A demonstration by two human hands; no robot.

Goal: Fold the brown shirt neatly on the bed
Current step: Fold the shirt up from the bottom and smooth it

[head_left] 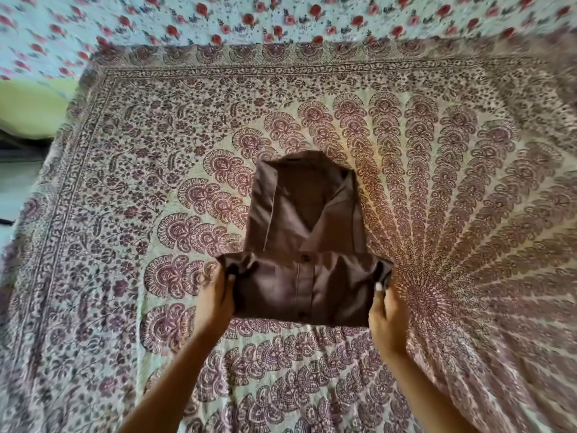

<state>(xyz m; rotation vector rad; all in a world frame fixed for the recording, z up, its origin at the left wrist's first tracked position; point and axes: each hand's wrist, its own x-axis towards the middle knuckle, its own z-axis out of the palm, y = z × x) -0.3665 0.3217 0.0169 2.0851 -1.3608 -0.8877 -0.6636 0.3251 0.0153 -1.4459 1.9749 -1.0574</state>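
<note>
Patterned bedspread (437, 182) | brown shirt (306, 214) lies mid-bed, lower part doubled up | your left hand (215, 301) and right hand (387, 314) pinch its side edges | soft, light, floppy: grip both corners.

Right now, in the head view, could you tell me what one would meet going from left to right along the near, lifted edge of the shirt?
Patterned bedspread → left hand → brown shirt, with its button placket → right hand → bedspread again.
</note>
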